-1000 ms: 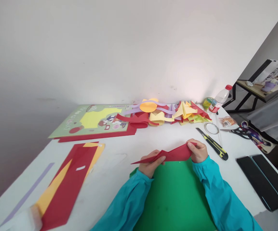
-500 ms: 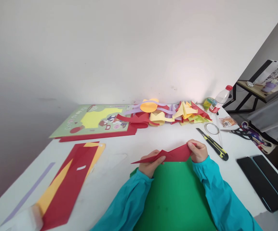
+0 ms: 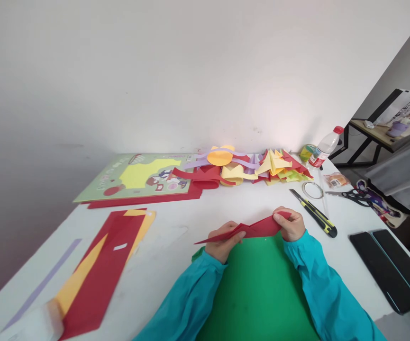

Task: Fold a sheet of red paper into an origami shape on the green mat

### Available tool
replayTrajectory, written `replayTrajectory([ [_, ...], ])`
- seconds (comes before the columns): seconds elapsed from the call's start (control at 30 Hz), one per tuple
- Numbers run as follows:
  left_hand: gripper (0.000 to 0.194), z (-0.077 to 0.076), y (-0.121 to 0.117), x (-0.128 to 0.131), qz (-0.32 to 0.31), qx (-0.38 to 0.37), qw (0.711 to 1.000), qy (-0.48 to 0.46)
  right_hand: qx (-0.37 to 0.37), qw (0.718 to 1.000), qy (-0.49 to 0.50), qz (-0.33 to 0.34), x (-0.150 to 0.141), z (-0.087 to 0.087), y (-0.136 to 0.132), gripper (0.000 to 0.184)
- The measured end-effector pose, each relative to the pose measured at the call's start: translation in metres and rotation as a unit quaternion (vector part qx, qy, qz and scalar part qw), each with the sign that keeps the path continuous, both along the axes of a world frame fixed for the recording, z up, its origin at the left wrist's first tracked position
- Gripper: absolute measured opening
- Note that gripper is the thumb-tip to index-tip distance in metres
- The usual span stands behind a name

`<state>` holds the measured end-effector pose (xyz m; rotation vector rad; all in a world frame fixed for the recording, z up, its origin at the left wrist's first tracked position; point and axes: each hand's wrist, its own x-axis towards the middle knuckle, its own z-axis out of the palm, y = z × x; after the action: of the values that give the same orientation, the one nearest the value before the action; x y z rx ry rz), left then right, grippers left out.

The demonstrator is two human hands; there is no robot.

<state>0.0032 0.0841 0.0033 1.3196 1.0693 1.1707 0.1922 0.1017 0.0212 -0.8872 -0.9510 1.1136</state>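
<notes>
Both hands (image 3: pixel 222 244) pinch the folded red paper (image 3: pixel 261 227)

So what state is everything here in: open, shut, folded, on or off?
Red paper: folded, held in the left hand and right hand.
Green sheet: lying flat, unfolded as far as visible.
Cutter: blade out.
Scissors: lying down; blades look closed, hard to be sure.
Bottle: standing, cap on.
Two phones: lying flat, visible faces dark.
Purple strip: flat.
</notes>
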Motion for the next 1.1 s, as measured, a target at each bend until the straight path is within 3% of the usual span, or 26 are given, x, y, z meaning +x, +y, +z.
replayTrajectory([
  [0.27, 0.028, -0.002, 0.001, 0.0, 0.007, -0.008, 1.0, -0.019, -0.019, 1.0, 0.012, -0.002, 0.0, -0.002, 0.001, 0.015],
  [0.53, 0.027, -0.011, 0.002, 0.008, 0.059, -0.051, 0.991, -0.11, -0.126, 0.99, 0.056, 0.001, -0.001, -0.02, 0.005, 0.03],
  [0.63, 0.032, -0.016, 0.003, 0.006, 0.082, -0.07, 0.983, -0.148, -0.154, 0.986, 0.055, 0.011, 0.003, -0.019, 0.006, 0.027],
  [0.73, 0.029, -0.017, 0.004, 0.001, 0.051, -0.09, 0.981, -0.164, -0.174, 0.983, 0.052, 0.024, 0.012, -0.012, 0.008, 0.025],
  [0.8, 0.028, -0.014, 0.004, -0.002, 0.017, -0.103, 0.981, -0.165, -0.186, 0.979, 0.044, 0.066, 0.019, -0.006, 0.01, 0.032],
  [0.97, 0.025, -0.006, -0.001, 0.0, -0.09, -0.131, 0.976, -0.147, -0.184, 0.939, -0.087, 0.277, 0.013, 0.001, 0.001, 0.041],
  [1.1, 0.022, -0.003, -0.006, 0.005, -0.177, -0.136, 0.968, -0.118, -0.194, 0.905, -0.168, 0.339, -0.008, -0.001, -0.016, 0.04],
])
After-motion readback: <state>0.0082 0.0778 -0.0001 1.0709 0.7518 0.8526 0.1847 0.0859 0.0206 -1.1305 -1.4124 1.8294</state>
